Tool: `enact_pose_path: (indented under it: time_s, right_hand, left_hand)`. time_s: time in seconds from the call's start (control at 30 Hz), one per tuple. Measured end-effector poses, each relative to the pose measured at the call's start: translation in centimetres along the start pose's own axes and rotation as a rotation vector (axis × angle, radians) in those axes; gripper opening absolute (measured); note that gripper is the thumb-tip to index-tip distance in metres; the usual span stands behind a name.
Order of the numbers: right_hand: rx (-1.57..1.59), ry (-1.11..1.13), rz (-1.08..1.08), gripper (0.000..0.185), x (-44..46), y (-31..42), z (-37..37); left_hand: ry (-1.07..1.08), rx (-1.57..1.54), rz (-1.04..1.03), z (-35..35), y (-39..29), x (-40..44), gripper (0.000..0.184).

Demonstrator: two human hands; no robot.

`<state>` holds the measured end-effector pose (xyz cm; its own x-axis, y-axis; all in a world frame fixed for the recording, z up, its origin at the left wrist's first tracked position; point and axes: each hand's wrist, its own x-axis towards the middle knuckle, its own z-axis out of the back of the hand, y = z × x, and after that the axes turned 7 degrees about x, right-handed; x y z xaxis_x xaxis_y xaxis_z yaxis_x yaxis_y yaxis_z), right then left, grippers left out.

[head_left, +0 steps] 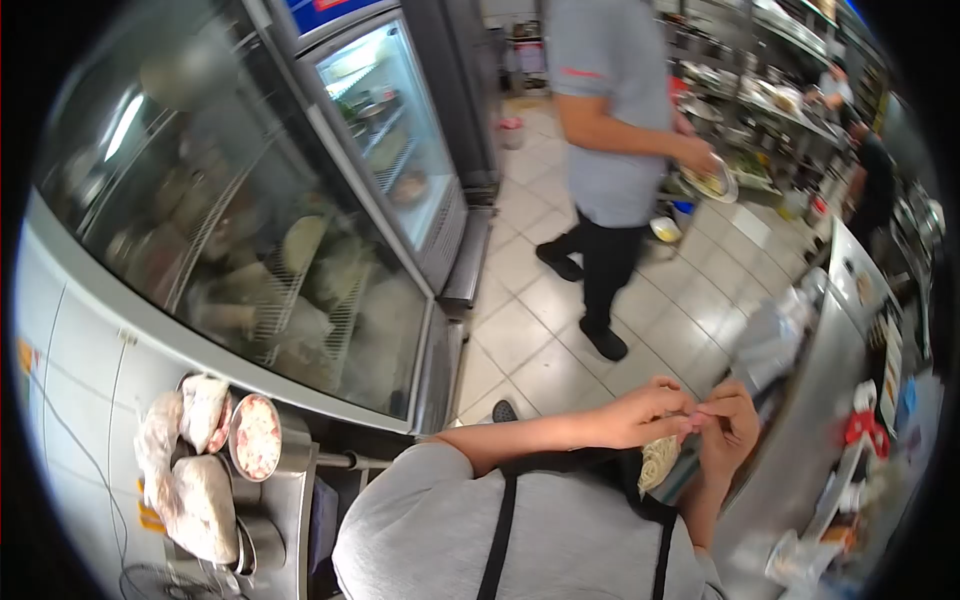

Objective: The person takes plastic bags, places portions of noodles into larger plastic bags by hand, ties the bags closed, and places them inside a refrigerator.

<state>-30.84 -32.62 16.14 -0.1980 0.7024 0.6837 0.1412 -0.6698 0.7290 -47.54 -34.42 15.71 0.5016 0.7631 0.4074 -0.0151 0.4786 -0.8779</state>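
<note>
My left hand (pixel 645 412) reaches across in front of my chest, its fingers closed in a pinch. My right hand (pixel 730 420) meets it there, also with fingers bent and pressed together. The fingertips of both hands touch around a small pinkish spot; whether it is a held thing or just fingertips I cannot make out. Just below the hands is a clump of pale, noodle-like strands (pixel 658 465), partly covered by my forearm and dark apron.
A steel counter (pixel 790 440) runs along my right. A co-worker (pixel 615 130) stands ahead on the tiled floor, holding a plate of food (pixel 712 180). Glass-door fridges (pixel 385 120) line the left. A steel pot of chopped pinkish food (pixel 258 437) and plastic bags (pixel 205 505) sit on a left-hand table.
</note>
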Motion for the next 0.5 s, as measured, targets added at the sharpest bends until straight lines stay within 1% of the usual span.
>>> enact_pose_path:
  time_s: [0.07,0.13,0.17,0.2,0.23,0.27,0.3,0.33,0.37,0.4,0.43,0.5]
  right_hand:
    - [0.027,0.026,0.042,0.016,2.3,-1.9,-3.3]
    - [0.065,0.020,0.069,0.018,4.9,-3.4,-7.1]
    - [0.110,0.053,0.066,0.018,6.4,-4.2,-8.9]
    - [0.159,0.086,0.070,0.017,7.9,-5.4,-10.9]
    - [0.207,0.122,0.067,0.017,9.2,-6.6,-12.7]
    - [0.250,0.280,0.057,0.024,10.6,-8.3,-13.9]
    - [0.326,0.284,0.031,0.030,12.2,-9.3,-16.3]
    - [0.401,0.290,-0.005,0.036,13.5,-10.1,-18.8]
    - [0.473,0.301,-0.050,0.043,14.6,-10.7,-21.1]
    - [0.515,0.347,-0.127,0.062,15.2,-11.5,-23.2]
    - [0.537,0.470,-0.192,0.063,15.5,-14.0,-24.7]
    - [0.660,0.639,-0.290,0.057,15.2,-16.6,-28.6]
  left_hand:
    - [0.010,0.123,-0.041,3.7,0.5,-0.8,0.020]
    - [0.013,0.173,-0.075,7.3,1.8,-2.1,0.023]
    - [0.016,0.209,-0.097,9.1,2.4,-2.7,0.025]
    - [-0.033,0.176,-0.129,11.0,2.9,-3.3,0.027]
    - [-0.102,0.220,-0.141,13.1,3.2,-4.0,0.027]
    - [-0.169,0.261,-0.153,15.3,3.4,-4.8,0.027]
    - [-0.234,0.301,-0.165,17.5,3.7,-5.5,0.027]
    - [-0.366,0.383,-0.172,19.8,3.3,-6.2,0.027]
    - [-0.437,0.485,-0.194,22.2,3.2,-6.9,0.028]
    - [-0.545,0.608,-0.194,24.2,2.8,-7.6,0.027]
    - [-0.658,0.728,-0.190,26.2,2.3,-8.1,0.026]
    - [-0.793,0.947,-0.075,29.4,1.2,-8.5,0.023]
